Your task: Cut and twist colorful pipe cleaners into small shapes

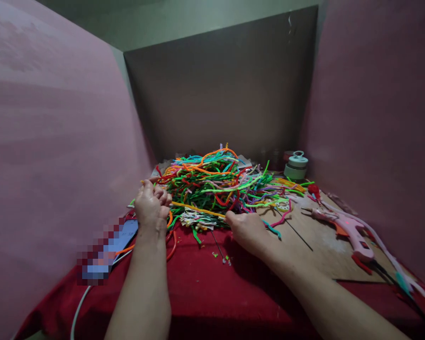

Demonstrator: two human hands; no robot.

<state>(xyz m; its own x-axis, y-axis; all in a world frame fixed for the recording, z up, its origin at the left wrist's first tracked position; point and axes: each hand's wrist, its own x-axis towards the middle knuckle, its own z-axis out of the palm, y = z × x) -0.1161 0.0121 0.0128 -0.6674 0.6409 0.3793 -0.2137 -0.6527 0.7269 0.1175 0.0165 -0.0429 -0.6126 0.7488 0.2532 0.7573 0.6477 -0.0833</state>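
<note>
A yellow-orange pipe cleaner [198,209] stretches almost straight between my two hands, in front of a tall heap of pipe cleaners [212,182] in many colours. Its left end is in my left hand [151,200], whose fingers are curled closed around it. My right hand [246,229] pinches the other end, thumb on top, the fingertips mostly hidden. Just below the stretched piece lies a bundle of white-tipped stems [198,218]. Small green and yellow scraps [226,259] and a thin dark wire [217,246] rest on the red cloth [198,293].
A pink glue gun [354,236] lies on a brown board [304,245] at the right, its cord trailing to the edge. Behind stands a pale green round container [296,167]. At the left are a phone [122,243] and a white cable [78,307]. Pink walls [56,141] flank both sides.
</note>
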